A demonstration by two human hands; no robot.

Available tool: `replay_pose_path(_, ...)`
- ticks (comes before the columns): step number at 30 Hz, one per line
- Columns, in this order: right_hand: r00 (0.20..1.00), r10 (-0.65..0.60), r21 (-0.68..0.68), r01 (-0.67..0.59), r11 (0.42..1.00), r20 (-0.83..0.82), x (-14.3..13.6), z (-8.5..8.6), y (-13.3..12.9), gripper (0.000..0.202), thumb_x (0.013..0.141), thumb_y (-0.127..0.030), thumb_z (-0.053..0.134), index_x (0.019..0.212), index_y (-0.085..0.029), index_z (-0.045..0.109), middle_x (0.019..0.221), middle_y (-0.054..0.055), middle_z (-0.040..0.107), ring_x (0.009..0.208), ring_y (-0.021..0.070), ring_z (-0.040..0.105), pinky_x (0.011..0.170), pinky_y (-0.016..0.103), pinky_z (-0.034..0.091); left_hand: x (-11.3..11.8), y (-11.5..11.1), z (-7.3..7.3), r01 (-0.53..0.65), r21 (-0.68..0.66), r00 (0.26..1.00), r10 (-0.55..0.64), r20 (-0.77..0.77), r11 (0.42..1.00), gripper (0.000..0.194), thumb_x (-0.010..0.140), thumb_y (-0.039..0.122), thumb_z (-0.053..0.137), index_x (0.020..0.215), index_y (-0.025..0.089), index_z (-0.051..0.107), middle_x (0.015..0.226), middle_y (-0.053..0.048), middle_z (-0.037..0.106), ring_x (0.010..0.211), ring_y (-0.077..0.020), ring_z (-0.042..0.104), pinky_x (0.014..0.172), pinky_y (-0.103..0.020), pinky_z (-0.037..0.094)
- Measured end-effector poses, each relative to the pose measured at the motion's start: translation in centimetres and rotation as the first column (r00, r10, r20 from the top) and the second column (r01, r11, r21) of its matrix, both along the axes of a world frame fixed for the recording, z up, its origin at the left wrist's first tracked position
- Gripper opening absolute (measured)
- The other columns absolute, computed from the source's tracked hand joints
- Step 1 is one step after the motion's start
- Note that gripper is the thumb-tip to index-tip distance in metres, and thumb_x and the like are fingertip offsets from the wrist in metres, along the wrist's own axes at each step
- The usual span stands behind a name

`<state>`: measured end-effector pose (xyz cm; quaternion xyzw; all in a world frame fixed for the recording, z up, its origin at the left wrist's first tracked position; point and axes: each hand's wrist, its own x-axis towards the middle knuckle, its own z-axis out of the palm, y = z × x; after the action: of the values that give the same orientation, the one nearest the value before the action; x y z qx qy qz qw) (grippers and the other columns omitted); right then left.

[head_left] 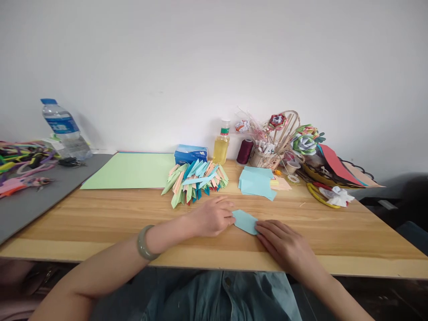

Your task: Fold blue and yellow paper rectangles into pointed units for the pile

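A light blue piece of folded paper (245, 222) lies on the wooden table between my two hands. My left hand (216, 217) has its fingers curled, with the fingertips closed at the paper's left end. Over the right end rest the fingers of my right hand (284, 243), stretched out and pressing the paper to the tabletop. Just beyond my left hand is a heap of folded paper strips (197, 180) in green, blue and peach. Behind the paper sits a stack of light blue sheets (257, 182).
Large green sheets (133, 171) lie at the back left. A tissue pack (190, 154), a bottle of yellow liquid (221, 147), a thread spool (245, 151) and a basket with paper flowers (265, 156) line the wall. A water bottle (67, 129) leans left; yellow-handled scissors (321, 196) lie right.
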<state>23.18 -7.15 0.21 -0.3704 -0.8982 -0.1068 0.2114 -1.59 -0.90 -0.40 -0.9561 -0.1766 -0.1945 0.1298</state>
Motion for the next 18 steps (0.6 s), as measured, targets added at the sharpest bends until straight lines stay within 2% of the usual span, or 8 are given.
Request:
replay_pose_path(3,1.000,0.004,-0.002,-0.004,1.000,-0.016,0.5,0.0,1.0,0.023,0.092,-0.021,0.042,0.098,-0.019,0.064,0.099,0.010,0.066,0.092,0.0225,0.060,0.077,0.037,0.052,0.3,0.0,0.3,-0.029,-0.056,1.000,0.029,0.009,0.998,0.024,0.092,0.025,0.044,0.089,0.021,0.068,0.086,-0.002,0.069,0.100,-0.0186,0.053,0.092,-0.036,0.036)
replay_pose_path(6,0.999,-0.016,-0.047,0.014,0.999,-0.043,0.5,-0.1,1.3,0.025,0.092,-0.019,0.040,0.094,-0.020,0.065,0.092,0.010,0.064,0.084,0.0201,0.060,0.071,0.034,0.051,0.8,-0.1,0.5,-0.058,-0.126,0.998,0.062,0.025,0.990,0.022,0.090,0.028,0.048,0.085,0.020,0.068,0.081,-0.002,0.067,0.094,-0.0180,0.053,0.088,-0.034,0.037)
replay_pose_path(9,0.995,-0.037,-0.142,0.023,0.990,-0.096,0.4,-0.2,1.3,0.026,0.092,-0.018,0.039,0.093,-0.020,0.065,0.087,0.009,0.063,0.080,0.0185,0.060,0.069,0.032,0.050,1.4,-0.5,0.7,-0.106,-0.271,0.987,0.135,0.090,0.957,0.017,0.086,0.024,0.056,0.076,0.021,0.069,0.077,0.000,0.066,0.091,-0.0170,0.054,0.084,-0.032,0.038)
replay_pose_path(11,0.988,-0.056,-0.226,0.023,0.974,-0.142,0.3,-0.2,1.4,0.024,0.091,-0.018,0.041,0.091,-0.019,0.065,0.089,0.009,0.063,0.081,0.0185,0.060,0.071,0.031,0.050,1.6,-0.9,0.9,-0.151,-0.416,0.961,0.231,0.150,0.897,0.010,0.080,0.023,0.064,0.073,0.021,0.070,0.075,0.001,0.066,0.087,-0.0159,0.055,0.080,-0.030,0.040)
replay_pose_path(14,0.974,-0.103,-0.358,0.025,0.933,-0.200,0.2,0.1,1.6,0.019,0.089,-0.022,0.046,0.086,-0.020,0.065,0.090,0.007,0.063,0.081,0.0181,0.061,0.072,0.031,0.050,1.6,-1.4,0.9,-0.212,-0.609,0.894,0.403,0.194,0.764,0.004,0.072,0.024,0.072,0.069,0.022,0.070,0.071,0.002,0.066,0.082,-0.0153,0.056,0.074,-0.028,0.042)
replay_pose_path(16,0.962,-0.145,-0.430,0.032,0.902,-0.233,0.1,0.4,1.7,0.019,0.089,-0.025,0.047,0.083,-0.021,0.064,0.088,0.006,0.063,0.079,0.0177,0.061,0.071,0.030,0.050,1.5,-1.5,0.8,-0.224,-0.685,0.860,0.472,0.196,0.693,0.005,0.069,0.025,0.074,0.067,0.022,0.070,0.069,0.002,0.066,0.083,-0.0162,0.055,0.073,-0.027,0.043)
replay_pose_path(18,0.949,-0.183,-0.474,0.041,0.880,-0.258,0.0,0.5,1.8,0.020,0.089,-0.028,0.048,0.080,-0.021,0.064,0.085,0.005,0.063,0.077,0.0176,0.061,0.070,0.030,0.050,1.5,-1.5,0.6,-0.216,-0.723,0.845,0.496,0.199,0.657,0.006,0.067,0.026,0.075,0.068,0.023,0.070,0.069,0.003,0.066,0.084,-0.0175,0.055,0.073,-0.028,0.043)
